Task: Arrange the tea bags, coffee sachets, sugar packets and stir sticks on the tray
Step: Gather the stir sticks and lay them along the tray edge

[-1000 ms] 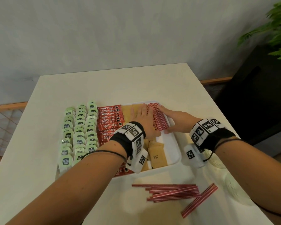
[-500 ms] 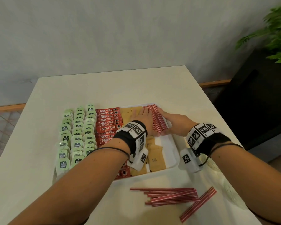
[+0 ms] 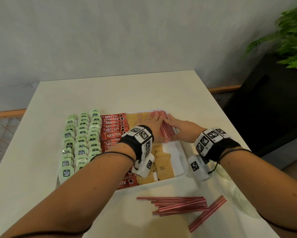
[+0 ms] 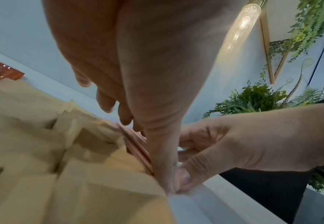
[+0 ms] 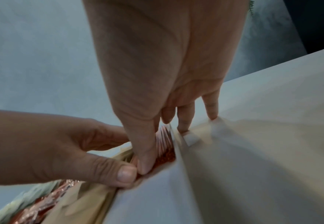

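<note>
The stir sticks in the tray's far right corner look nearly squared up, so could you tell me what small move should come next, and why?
Probably lift the right hand away and fetch the loose stir sticks on the table. The tray bundle already sits pressed between both hands, left hand included, while bare tray floor remains below it.

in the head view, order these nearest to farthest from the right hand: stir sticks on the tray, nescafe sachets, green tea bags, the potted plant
1. Stir sticks on the tray: under the right hand, touching its fingers.
2. Nescafe sachets: mid-tray, past the left hand.
3. Green tea bags: the tray's far left.
4. Potted plant: off the table, upper right corner.
</note>
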Demonstrator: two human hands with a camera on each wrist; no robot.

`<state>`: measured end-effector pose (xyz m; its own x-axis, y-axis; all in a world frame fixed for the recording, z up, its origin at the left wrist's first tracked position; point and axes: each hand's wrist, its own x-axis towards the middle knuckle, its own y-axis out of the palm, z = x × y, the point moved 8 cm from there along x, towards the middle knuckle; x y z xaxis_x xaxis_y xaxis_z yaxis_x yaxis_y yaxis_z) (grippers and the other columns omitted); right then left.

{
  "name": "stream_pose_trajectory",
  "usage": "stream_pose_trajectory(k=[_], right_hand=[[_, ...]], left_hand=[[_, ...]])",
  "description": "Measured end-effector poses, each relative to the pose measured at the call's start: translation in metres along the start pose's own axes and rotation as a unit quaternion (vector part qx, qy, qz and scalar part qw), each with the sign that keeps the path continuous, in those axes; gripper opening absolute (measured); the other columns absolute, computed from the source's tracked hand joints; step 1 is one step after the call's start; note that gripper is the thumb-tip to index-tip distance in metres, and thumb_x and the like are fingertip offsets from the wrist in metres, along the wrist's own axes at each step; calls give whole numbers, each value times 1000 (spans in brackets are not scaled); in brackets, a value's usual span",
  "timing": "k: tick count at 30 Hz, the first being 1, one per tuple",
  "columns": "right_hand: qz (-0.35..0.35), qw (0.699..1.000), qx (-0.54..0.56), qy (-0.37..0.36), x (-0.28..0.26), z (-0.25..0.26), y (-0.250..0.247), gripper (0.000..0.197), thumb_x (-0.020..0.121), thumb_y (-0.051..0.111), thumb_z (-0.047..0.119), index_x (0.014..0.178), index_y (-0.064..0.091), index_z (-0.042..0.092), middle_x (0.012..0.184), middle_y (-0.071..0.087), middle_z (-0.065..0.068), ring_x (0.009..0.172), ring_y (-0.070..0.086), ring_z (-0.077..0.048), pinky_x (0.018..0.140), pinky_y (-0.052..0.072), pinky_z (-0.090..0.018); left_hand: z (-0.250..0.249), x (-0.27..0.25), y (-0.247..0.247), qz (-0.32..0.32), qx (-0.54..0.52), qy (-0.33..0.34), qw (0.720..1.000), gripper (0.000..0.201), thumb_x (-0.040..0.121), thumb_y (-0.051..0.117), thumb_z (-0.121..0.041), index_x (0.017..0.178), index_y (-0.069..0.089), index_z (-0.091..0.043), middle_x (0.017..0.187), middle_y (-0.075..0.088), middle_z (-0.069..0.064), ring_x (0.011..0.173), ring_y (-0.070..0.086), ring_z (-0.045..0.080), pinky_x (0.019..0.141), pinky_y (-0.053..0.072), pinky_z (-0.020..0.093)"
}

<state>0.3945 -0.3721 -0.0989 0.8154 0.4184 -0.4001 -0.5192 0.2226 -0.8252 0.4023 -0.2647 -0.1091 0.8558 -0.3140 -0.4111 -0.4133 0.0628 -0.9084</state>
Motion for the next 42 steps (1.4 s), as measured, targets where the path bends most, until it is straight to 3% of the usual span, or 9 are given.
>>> stream_pose_trajectory(k=[4, 8, 11, 16, 24, 32, 38, 40, 42], right_hand=[[-31, 999, 38, 4, -22, -1, -4, 100, 83, 74, 35, 154, 3, 35, 163, -13, 5, 150, 7, -20, 120, 19, -39], [-48, 998, 2, 29, -69, 3, 3, 95, 80, 78, 32, 154, 20, 27, 163, -11, -3, 148, 19, -23, 116, 28, -33], [-46, 999, -14, 26, -109, 10, 22, 91, 79, 79, 24, 153, 26, 25, 163, 1, -7, 147, 20, -24, 115, 25, -32], [-25, 998, -42, 40, -164, 1, 63, 80, 81, 76, 23, 149, 35, 19, 149, 35, -6, 136, 38, -21, 112, 29, -28], [-16, 992, -23, 121, -209, -30, 91, 64, 87, 46, -9, 147, 36, 12, 146, 33, -7, 133, 39, -23, 109, 35, -28], [-153, 980, -13, 126, -223, -36, 101, 20, 89, 64, 11, 109, 61, 11, 113, 51, -5, 108, 49, -21, 89, 39, -23], [-190, 976, 40, 100, -220, -10, 105, 15, 83, 72, 15, 88, 59, 13, 94, 49, 0, 83, 50, -16, 70, 34, -21], [-211, 972, 34, 93, -223, -8, 100, 23, 80, 74, 19, 92, 55, 13, 96, 47, 1, 84, 51, -16, 69, 37, -23], [-210, 975, 2, 69, -223, -4, 97, 37, 76, 78, 27, 105, 57, 16, 106, 49, 3, 95, 50, -17, 78, 43, -27]], left_hand=[[-8, -22, -19, -31, -11, 3, 999, 102, 85, 52, -68, 156, -1, -17, 164, -3, 5, 150, -6, 29, 116, -9, 60], [-33, -63, -27, -62, -30, 49, 996, 84, 90, 56, -56, 155, 18, -19, 164, 9, 2, 150, 7, 26, 120, 8, 52], [-55, -101, -22, -96, -74, 94, 988, 57, 94, 56, -43, 146, 43, -24, 153, 39, -2, 139, 38, 19, 109, 36, 37], [-75, -152, 1, -100, -81, 100, 987, 27, 97, 54, -27, 121, 67, -24, 122, 67, -5, 110, 61, 14, 87, 50, 29], [-76, -180, 57, -27, -80, 64, 994, 33, 95, 57, -25, 127, 62, -20, 130, 59, 0, 116, 56, 19, 98, 47, 33], [-70, -183, 74, -61, -197, 13, 978, 33, 93, 57, -5, 118, 67, -24, 115, 65, -1, 101, 61, 15, 85, 50, 25], [-91, -185, 72, -60, -189, 30, 980, 30, 96, 49, -14, 112, 70, -27, 121, 62, -2, 105, 60, 19, 90, 51, 34], [-93, -186, 72, -57, -178, 21, 982, 27, 97, 51, -28, 119, 67, -25, 128, 58, -2, 112, 58, 19, 94, 50, 36], [-97, -188, 77, -37, -141, 19, 989, 48, 89, 59, -51, 130, 57, -25, 132, 52, -2, 118, 52, 20, 96, 48, 38]])
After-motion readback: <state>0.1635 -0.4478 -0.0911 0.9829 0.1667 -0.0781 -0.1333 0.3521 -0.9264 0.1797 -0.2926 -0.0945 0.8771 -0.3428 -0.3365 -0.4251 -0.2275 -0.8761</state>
